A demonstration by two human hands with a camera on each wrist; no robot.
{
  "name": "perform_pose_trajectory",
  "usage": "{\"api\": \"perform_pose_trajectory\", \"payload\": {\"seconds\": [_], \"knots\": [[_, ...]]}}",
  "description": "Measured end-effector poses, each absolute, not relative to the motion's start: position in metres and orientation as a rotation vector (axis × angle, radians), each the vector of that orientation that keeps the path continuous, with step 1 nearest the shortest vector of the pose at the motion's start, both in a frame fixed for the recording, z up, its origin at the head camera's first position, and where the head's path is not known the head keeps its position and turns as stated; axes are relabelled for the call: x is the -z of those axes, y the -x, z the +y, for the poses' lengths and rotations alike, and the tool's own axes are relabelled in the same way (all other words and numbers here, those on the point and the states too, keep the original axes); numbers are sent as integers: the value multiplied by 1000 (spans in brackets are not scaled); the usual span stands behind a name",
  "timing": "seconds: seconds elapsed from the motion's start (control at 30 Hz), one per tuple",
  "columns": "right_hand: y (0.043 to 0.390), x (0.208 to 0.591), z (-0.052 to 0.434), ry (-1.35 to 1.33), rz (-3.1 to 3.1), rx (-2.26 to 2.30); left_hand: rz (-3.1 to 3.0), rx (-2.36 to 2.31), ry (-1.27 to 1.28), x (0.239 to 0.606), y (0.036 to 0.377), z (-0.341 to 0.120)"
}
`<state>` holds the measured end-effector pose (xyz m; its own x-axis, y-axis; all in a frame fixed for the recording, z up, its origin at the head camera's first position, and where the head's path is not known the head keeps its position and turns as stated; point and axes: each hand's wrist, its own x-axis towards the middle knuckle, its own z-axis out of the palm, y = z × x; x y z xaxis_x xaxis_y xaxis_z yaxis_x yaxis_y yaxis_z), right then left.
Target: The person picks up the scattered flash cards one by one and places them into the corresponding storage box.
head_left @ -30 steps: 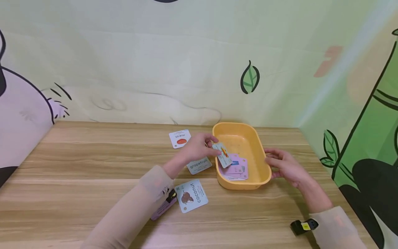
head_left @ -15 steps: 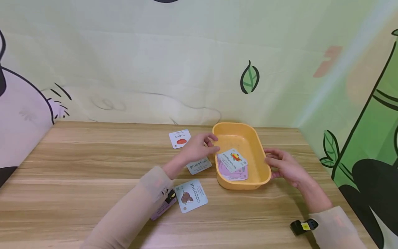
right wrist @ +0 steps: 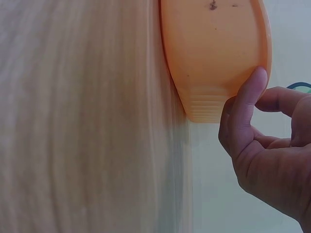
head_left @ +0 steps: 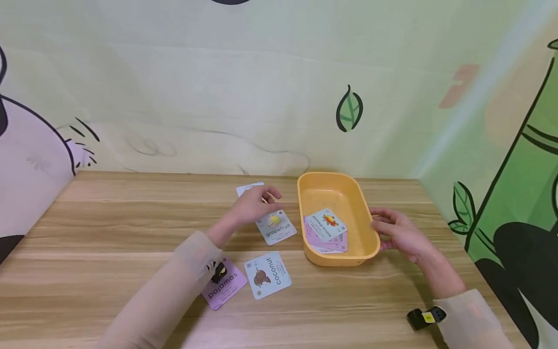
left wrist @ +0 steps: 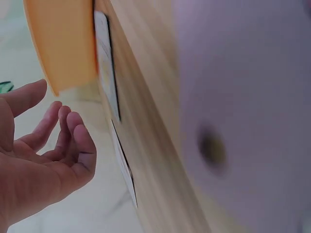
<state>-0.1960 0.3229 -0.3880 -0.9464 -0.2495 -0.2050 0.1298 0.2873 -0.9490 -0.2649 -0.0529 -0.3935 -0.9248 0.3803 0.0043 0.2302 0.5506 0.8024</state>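
My left hand (head_left: 254, 203) hovers left of the yellow plastic basin (head_left: 363, 194), with loosely bent fingers and nothing between them. Beneath it is the grapefruit card (head_left: 279, 232), and behind it a partly hidden white card (head_left: 249, 187). In the left wrist view the thumb and fingers of the left hand (left wrist: 53, 150) stand apart. My right hand (head_left: 403, 235) holds the basin by its right rim; the right wrist view shows fingertips against the orange-looking wall (right wrist: 218, 53). Inside the basin, the pomegranate card (head_left: 324, 225) lies over several purple and white cards.
A coconut card (head_left: 268, 275) lies in front of the basin's left side. Partly under my left wrist is a purple pajamas card (head_left: 227, 286). Behind the wooden table (head_left: 144, 208) hangs a printed cloth backdrop (head_left: 218, 97).
The pomegranate card has left my left hand and now lies flat in the basin. That hand has moved left, away from the rim, uncovering more of the grapefruit and pajamas cards. The right hand stays put.
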Motion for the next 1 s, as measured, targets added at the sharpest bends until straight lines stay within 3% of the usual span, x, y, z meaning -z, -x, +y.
{"api": "perform_pose_trajectory", "payload": {"seconds": [0.4, 1.0], "knots": [[194, 388, 323, 101, 2255, 1702, 2677, -1225, -362, 397, 282, -91], [195, 389, 322, 101, 2256, 1696, 2730, -864, -175, 396, 298, -108]]}}
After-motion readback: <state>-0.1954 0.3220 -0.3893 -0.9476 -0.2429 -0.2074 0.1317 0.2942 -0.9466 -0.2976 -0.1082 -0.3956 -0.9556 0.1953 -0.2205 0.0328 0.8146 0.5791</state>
